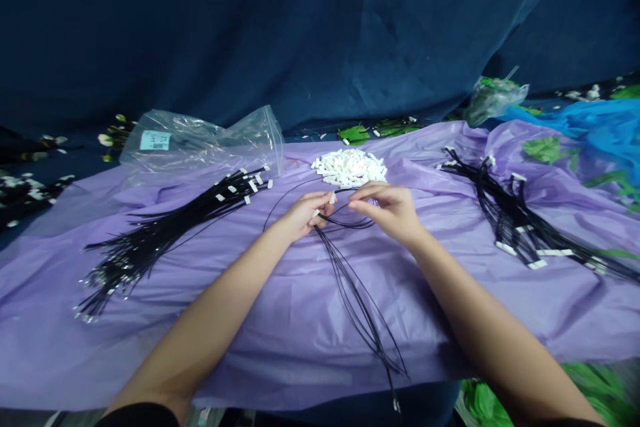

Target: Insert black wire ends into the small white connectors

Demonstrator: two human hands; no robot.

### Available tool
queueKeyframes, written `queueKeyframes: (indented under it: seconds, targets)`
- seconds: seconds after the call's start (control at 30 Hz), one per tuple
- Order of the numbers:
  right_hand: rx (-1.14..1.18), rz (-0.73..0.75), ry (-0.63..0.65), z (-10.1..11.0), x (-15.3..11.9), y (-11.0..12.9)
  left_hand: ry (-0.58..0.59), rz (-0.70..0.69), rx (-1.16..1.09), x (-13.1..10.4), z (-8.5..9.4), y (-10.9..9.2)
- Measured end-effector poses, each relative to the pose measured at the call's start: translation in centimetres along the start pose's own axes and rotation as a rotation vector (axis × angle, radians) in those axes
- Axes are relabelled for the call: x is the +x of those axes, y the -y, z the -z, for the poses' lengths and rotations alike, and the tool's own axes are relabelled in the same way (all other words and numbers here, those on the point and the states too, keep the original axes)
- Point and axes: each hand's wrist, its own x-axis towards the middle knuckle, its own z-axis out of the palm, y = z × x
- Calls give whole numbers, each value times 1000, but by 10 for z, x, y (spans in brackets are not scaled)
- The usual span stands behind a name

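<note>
At the left hand: fingers curled round several thin black cords, the thumb pressing from above; one white tab stands at the thumb tip, and another white bit shows lower, among the fingers.
Across at the right hand: fingers bent, thumb and forefinger drawn near each other beside a cord (whether they truly pinch it, I cannot tell).
Between the hands: the black cords bend in a loose arc, while their lower lengths run over the purple cloth toward its near edge.
Handling the cords: a light, steady left grip close to the white tab would probably serve best, leaving the right fingertips to guide one strand at a time; the slack arc looks apt to cross or snag, so spreading the strands seems wise.
Just beyond the fingers: a heap of small white pieces, within easy reach.
Off to the left: a thick black bundle, tipped with white at its far end, near a clear zip bag.
Off to the right: a second bundle, white-tipped too.
Farthest back: a dark blue curtain.
</note>
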Motion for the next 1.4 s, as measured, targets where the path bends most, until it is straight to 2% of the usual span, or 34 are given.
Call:
queueKeyframes:
  seconds: [0.07,0.13,0.3,0.47,0.57,0.7,0.83,0.93,1.4]
  targets:
    - [144,-115,-203,2,3,3,-8,6,8,0,0,0]
    - [329,-208,-343,3,6,4,-9,14,17,0,-1,0]
    - [760,-343,-487,7,13,6,4,27,32,-3,-4,-2]
    - [882,-358,-653,15,17,15,5,16,36,-5,-6,-3]
    - [789,-456,-590,17,16,16,16,11,41,-5,-5,-3]
    - [404,-558,-358,9,9,8,33,-6,45,-5,-5,-2]
    - [-123,-463,-200,0,0,0,36,-25,53,-4,-5,-1]
    - [-355,-396,-147,-3,-4,-4,34,-33,55,-4,-6,-1]
    - [-465,-396,-100,-4,-6,-8,41,-51,95,-7,-7,-2]
